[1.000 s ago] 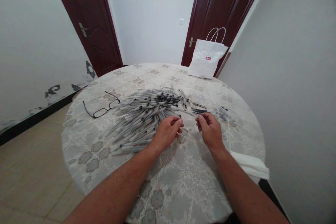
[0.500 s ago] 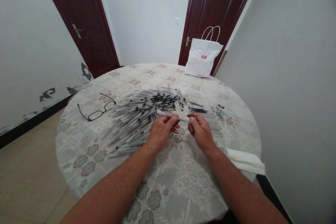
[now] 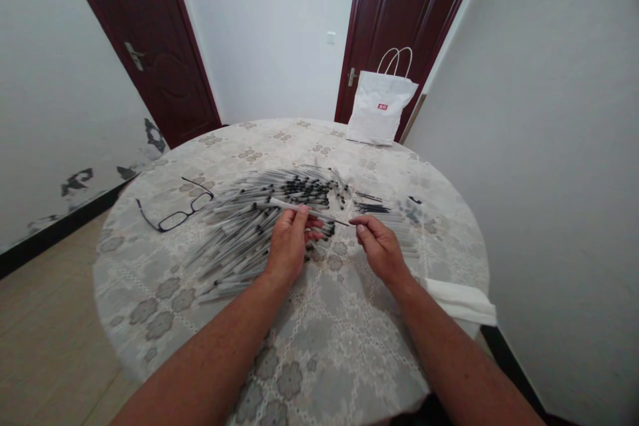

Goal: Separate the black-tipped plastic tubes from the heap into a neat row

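Observation:
My left hand (image 3: 290,243) is closed around a clear pen barrel (image 3: 284,205) that points up and to the left. My right hand (image 3: 378,247) pinches the end of a thin dark refill (image 3: 335,220) whose other end reaches toward the barrel. Both hands hover just above the round table (image 3: 324,346), at the near edge of a big pile of clear pen barrels with black tips (image 3: 259,213). A small heap of loose black refills (image 3: 372,205) lies just beyond my right hand.
Black-framed glasses (image 3: 174,210) lie on the table's left side. A white paper bag (image 3: 379,110) stands at the far edge, before a dark door. A folded white cloth (image 3: 462,301) hangs at the right rim. The wall is close on the right.
My hands have drawn apart: the left one has shifted left with the barrel, and a dark refill now shows between the two hands. The view has drifted slightly.

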A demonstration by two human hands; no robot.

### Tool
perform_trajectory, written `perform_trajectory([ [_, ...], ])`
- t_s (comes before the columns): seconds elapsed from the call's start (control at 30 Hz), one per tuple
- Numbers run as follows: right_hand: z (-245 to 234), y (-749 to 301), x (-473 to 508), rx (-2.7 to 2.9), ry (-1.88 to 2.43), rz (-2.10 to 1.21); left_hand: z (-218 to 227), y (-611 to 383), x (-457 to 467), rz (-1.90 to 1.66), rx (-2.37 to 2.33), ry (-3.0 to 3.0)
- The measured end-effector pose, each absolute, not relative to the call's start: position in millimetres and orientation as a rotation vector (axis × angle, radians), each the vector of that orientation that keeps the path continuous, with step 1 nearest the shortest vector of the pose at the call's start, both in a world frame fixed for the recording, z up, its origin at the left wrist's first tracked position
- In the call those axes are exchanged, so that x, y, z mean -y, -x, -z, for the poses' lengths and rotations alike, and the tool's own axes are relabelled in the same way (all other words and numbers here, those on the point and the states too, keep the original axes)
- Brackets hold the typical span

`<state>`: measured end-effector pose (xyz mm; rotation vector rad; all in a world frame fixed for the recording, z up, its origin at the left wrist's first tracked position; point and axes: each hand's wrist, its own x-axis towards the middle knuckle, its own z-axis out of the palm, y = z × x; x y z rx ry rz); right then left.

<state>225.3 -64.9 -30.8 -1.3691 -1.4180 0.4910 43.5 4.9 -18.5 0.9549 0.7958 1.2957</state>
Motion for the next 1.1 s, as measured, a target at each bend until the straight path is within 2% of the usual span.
perform_trajectory([
  [0.27, 23, -230, 66, 1.939, 1.487, -0.130, 19, -39, -12, -1.421, -0.829, -0.943],
  [0.47, 6, -256, 73, 2.087, 1.916, 0.068, 13, -38, -11, -1.408, -0.802, -0.930],
  [0.7, -14, -302, 50, 1.808, 2.545, 0.388, 21, -40, -9, -1.248, -0.841, -1.052],
  [1.1, 11, -319, 10, 1.851, 2.675, 0.327, 16, -42, -1, -1.077, -0.891, -1.271],
])
